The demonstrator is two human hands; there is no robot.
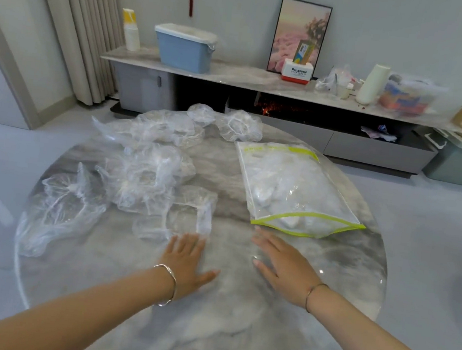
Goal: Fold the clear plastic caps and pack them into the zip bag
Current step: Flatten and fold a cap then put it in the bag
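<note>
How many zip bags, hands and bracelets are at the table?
Zip bag: 1
Hands: 2, left hand and right hand
Bracelets: 2, left bracelet and right bracelet
Total: 5

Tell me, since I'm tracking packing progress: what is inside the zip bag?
The zip bag, its green-edged mouth open, holds a heap of folded clear caps. They overlap and the plastic covers them, so their number cannot be told.
</note>
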